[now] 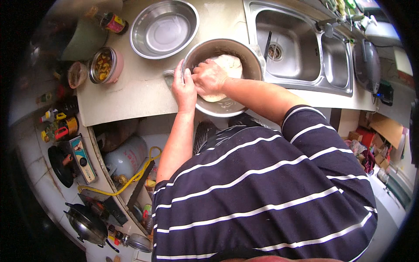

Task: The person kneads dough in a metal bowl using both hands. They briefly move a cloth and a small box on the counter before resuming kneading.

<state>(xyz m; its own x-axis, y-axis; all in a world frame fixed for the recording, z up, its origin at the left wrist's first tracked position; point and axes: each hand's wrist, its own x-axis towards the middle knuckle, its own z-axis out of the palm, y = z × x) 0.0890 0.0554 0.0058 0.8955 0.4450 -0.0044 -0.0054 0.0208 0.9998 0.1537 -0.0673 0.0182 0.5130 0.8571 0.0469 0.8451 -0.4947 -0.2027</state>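
A deep metal bowl (252, 65) stands at the counter's front edge, close to my body, with a pale lump of dough (232, 65) inside. My left hand (185, 90) grips the bowl's left side, its thumb near the rim. Down in the bowl, my right hand (210, 77) presses into the left part of the dough with its fingers curled. Those fingertips are partly hidden. Smears of dough cling to the bowl's inner wall. A folded cloth (168, 77) shows beside the bowl, left of my left hand.
Behind lies a wide, shallow metal basin (168, 30). A double sink (292, 48) is set in the counter at the right. To the left stand a pink container (114, 65) of yellowish food and a dark bottle (114, 23). A wok (87, 223) sits at lower left.
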